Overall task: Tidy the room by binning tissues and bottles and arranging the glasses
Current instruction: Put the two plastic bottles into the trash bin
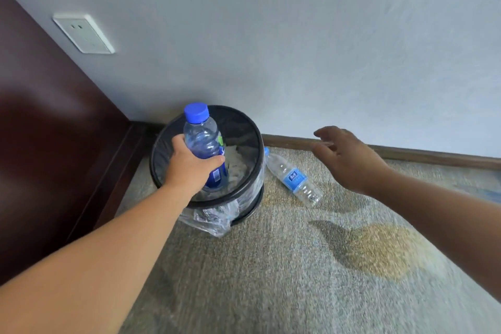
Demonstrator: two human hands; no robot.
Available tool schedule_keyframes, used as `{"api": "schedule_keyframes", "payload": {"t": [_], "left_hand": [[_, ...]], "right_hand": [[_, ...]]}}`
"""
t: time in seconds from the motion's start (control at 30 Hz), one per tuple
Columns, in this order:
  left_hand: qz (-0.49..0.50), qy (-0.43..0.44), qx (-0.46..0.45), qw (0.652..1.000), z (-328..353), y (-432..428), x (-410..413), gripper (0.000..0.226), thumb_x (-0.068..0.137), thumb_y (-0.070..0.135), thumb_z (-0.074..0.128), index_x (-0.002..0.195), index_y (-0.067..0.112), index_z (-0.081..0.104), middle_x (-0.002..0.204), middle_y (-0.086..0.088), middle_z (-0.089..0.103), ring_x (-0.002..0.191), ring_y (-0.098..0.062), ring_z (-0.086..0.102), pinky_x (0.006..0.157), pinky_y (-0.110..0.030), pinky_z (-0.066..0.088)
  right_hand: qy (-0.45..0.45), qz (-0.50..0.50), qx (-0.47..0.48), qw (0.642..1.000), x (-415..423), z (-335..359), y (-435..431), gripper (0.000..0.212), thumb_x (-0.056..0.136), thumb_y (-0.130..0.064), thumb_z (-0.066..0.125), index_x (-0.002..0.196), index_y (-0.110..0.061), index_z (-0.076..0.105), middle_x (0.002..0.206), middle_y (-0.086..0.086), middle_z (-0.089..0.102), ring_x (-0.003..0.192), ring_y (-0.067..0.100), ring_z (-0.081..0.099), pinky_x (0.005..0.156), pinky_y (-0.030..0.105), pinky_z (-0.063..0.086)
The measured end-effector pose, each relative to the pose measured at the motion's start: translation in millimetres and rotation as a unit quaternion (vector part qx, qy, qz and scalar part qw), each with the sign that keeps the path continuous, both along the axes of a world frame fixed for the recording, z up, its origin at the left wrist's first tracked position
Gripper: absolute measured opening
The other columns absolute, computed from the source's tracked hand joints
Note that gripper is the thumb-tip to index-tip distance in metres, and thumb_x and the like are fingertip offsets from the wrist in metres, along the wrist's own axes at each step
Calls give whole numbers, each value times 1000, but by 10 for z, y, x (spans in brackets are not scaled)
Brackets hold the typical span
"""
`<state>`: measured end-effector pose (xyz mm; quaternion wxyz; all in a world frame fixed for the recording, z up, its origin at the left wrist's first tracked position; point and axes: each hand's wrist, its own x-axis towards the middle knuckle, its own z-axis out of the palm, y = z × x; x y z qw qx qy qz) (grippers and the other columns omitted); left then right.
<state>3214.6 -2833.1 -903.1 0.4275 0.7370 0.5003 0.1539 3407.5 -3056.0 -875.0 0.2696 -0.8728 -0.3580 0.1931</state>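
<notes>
1. Head view, left side: a blue-capped bottle (204, 144) is held upright by the left hand (189, 168), the fingers wrapped round its middle and the thumb pressed across the label. The bottle is poised over the open mouth of the black mesh bin (244, 127), its base already below the rim.

2. Head view, bin: crumpled tissues (237, 161) are seen lying at the bottom, and a clear plastic liner (217, 221) hangs loose over the near wall. The bin stands in the corner, beside the dark wooden cabinet (48, 144).

3. Head view, right side: the right hand (349, 160) is stretched out empty above the carpet (271, 279), fingers loosely spread and slightly curled. A second bottle (294, 177) lies on its side on the carpet, just beside the bin, cap end nearest the rim.

4. Step in hand, as judged: the held bottle is to be dropped in. It is best released only once centred over the opening, so that the rim is not struck and the light bin is not tipped.

5. The lying bottle would best be gripped round its labelled middle, where it is least likely to roll away.
</notes>
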Motion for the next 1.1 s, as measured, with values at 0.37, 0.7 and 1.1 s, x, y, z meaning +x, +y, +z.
{"api": "schedule_keyframes", "payload": {"t": [0.37,0.7,1.1], "left_hand": [[-26,-44,93,994,427,-26,-13,68,77,44,68,134,29,34,129,2,43,118,-16,46,94,-36,42],[-180,-83,200,960,621,-200,-157,56,80,36,60,131,33,36,119,10,44,112,-4,45,91,-26,43],[-170,-75,186,965,244,-236,-301,55,82,33,64,130,36,37,120,12,46,110,3,45,88,-18,41]], "right_hand": [[-10,5,-70,997,-74,-285,148,62,84,-61,42,134,-24,40,137,5,48,113,21,53,92,43,46],[-44,51,-192,979,-77,-982,637,71,79,-49,65,136,-17,38,138,11,44,115,29,53,91,42,47],[-72,9,-273,959,-22,-1881,739,84,70,-59,70,134,-16,35,128,17,48,108,37,54,84,52,51]]}}
